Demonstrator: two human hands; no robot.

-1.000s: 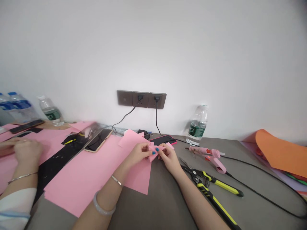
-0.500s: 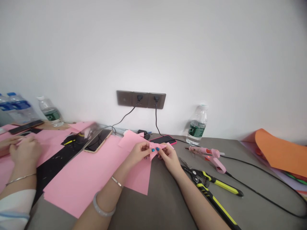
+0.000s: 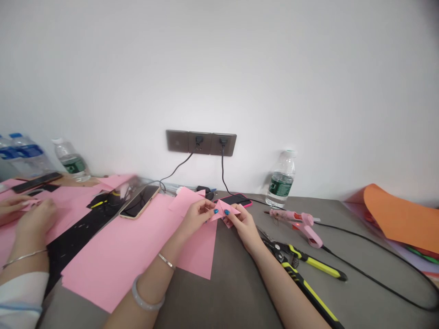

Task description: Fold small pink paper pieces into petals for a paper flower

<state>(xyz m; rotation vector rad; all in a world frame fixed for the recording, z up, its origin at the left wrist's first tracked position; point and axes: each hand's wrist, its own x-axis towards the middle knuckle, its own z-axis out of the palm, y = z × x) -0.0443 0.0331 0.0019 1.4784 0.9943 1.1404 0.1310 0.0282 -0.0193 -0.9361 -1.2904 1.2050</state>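
My left hand (image 3: 196, 216) and my right hand (image 3: 241, 222) meet above the grey table (image 3: 233, 292), both pinching one small folded pink paper piece (image 3: 223, 210) between thumbs and fingertips. The piece is held just off the surface, over the far edge of a large pink paper sheet (image 3: 126, 249) that lies under my left forearm. A second pink paper scrap (image 3: 183, 197) rests just behind my left hand.
Yellow-handled pliers (image 3: 302, 269) and a pink glue gun (image 3: 302, 223) with its black cord lie right of my right hand. A phone (image 3: 140, 201), another phone (image 3: 236, 199) and a water bottle (image 3: 281, 179) stand behind. Another person's hands (image 3: 32, 214) work at far left. Orange paper (image 3: 401, 217) lies far right.
Both hands have lifted slightly and turned the folded pink piece, which now shows a wider triangular face. The other person's hands shifted a little leftward.
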